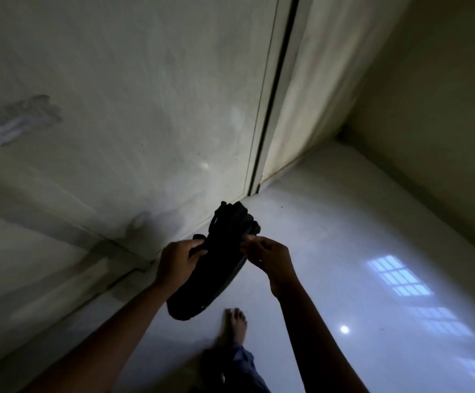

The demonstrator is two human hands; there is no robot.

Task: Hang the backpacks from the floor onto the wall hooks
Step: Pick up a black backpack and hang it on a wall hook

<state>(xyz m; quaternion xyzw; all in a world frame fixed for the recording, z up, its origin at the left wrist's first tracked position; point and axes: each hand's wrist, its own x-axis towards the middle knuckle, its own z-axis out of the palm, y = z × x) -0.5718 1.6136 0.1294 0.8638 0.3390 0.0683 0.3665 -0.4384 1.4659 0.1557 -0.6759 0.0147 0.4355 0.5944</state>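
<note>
A black backpack (pixel 216 265) hangs in the air above the floor, held between both hands in front of me. My left hand (pixel 178 260) grips its left side near a strap. My right hand (pixel 270 258) pinches its right edge with the fingers closed on the fabric. The bag's straps bunch at its far end (pixel 232 215). No wall hook is in view.
A pale door (pixel 145 109) and its frame (pixel 273 103) stand straight ahead, close to the bag. A glossy white floor (pixel 358 236) spreads to the right, up to a side wall (pixel 429 109). My bare foot (pixel 236 324) is planted just below the bag.
</note>
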